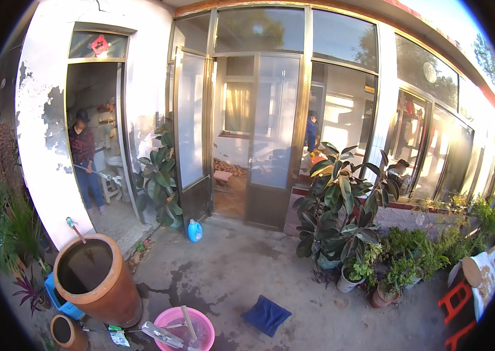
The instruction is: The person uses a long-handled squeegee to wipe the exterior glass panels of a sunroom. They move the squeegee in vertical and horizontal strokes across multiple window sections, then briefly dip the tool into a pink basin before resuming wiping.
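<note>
Neither of my hands is in view. Before me on the concrete yard stands a pink plastic basin (210, 327) holding cloudy water, with a flat mop head (162, 334) and a light-coloured bar (189, 322) resting across it. A folded dark blue cloth or cushion (267, 315) lies on the ground to the basin's right. A light blue plastic jug (194, 231) is upright near the open glazed door. The large clay vat (109, 285) at the left contains dark water, below a wall tap (71, 223).
A smaller clay pot (68, 333) and a blue crate (69, 309) adjoin the vat. Potted plants (344, 206) line the right wall, near a red stool frame (456, 302). One person (82, 162) holds a long-handled mop in the left doorway; other people are visible through the windows.
</note>
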The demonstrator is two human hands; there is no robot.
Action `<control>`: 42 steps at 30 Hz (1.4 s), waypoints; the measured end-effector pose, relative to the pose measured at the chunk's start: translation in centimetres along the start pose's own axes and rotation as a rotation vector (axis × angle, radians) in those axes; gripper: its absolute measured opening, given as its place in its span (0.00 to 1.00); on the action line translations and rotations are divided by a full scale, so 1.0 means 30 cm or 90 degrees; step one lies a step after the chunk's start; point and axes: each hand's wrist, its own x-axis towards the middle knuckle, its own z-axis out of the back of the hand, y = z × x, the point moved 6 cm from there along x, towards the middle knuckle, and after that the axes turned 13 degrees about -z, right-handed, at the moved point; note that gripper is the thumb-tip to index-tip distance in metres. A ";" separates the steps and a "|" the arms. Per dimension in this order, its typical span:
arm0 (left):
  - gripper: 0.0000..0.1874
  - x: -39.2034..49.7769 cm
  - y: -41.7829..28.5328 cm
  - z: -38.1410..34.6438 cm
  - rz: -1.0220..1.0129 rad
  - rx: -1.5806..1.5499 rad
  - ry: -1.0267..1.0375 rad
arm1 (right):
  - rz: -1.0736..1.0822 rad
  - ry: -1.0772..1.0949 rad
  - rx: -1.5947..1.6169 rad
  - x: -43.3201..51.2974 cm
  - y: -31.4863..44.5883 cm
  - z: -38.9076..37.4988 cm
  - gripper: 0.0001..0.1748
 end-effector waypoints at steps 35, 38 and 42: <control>0.11 -0.400 0.442 0.117 -0.024 0.003 -0.367 | 0.035 -0.062 -0.621 -0.020 -1.130 -0.063 0.08; 0.11 -0.427 0.419 0.057 -0.013 0.029 -0.342 | 0.020 -0.083 -0.685 -0.065 -1.063 -0.070 0.05; 0.13 -0.427 0.443 0.038 0.026 0.050 -0.308 | 0.003 -0.116 -0.664 -0.160 -0.892 -0.042 0.06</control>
